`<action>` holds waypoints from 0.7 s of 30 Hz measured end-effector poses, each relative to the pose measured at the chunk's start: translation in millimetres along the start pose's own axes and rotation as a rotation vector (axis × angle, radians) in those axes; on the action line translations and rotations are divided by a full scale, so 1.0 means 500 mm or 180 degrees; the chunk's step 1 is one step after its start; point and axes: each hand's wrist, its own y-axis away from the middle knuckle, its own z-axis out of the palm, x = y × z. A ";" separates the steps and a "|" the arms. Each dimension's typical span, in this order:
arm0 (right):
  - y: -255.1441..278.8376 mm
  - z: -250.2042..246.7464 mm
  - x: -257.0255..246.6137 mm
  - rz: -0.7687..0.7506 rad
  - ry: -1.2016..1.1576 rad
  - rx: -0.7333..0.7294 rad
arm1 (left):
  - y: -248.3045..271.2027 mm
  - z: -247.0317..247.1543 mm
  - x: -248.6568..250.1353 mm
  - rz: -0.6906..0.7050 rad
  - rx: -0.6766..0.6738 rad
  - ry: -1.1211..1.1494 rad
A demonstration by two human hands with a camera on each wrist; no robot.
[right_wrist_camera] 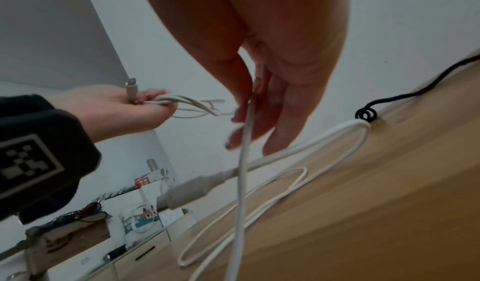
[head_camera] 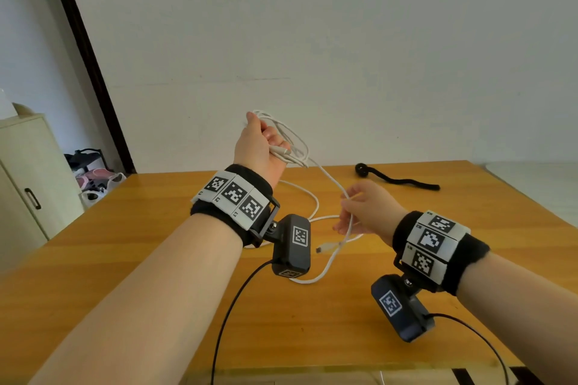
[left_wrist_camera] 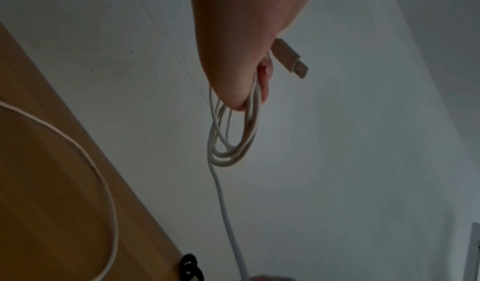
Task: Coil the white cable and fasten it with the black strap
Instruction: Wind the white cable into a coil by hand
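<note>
My left hand (head_camera: 266,142) is raised above the table and grips several loops of the white cable (head_camera: 297,147), with one plug sticking out of the fist (left_wrist_camera: 291,59). From the loops (left_wrist_camera: 233,141) a strand runs down to my right hand (head_camera: 353,206), which pinches it between thumb and fingers (right_wrist_camera: 249,111). The rest of the cable lies slack on the wooden table (head_camera: 312,306), its other plug (head_camera: 325,248) near the middle. The black strap (head_camera: 397,180) lies at the far right of the table, one end curled (right_wrist_camera: 366,114).
A pale cabinet (head_camera: 28,178) and bags on the floor (head_camera: 93,181) stand left of the table. A white wall (head_camera: 312,40) runs behind it. Black camera leads (head_camera: 231,306) hang from both wrists over the near table edge.
</note>
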 end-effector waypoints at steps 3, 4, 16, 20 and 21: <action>0.002 0.001 -0.002 -0.0312 0.0560 0.0246 | 0.001 0.001 -0.004 0.0026 -0.0070 -0.0061; 0.002 0.002 -0.003 -0.0409 0.0844 0.0278 | 0.000 0.003 -0.005 0.0041 -0.0117 -0.0102; 0.006 0.025 -0.042 -0.1235 0.2733 -0.0147 | 0.013 -0.001 -0.037 0.0452 -0.0607 -0.1773; 0.010 0.019 -0.046 -0.1605 0.2091 0.0302 | 0.027 -0.013 -0.050 0.0937 -0.0856 -0.2801; 0.010 0.016 -0.047 -0.1641 0.1864 0.0347 | 0.029 -0.015 -0.052 0.0995 -0.0871 -0.2967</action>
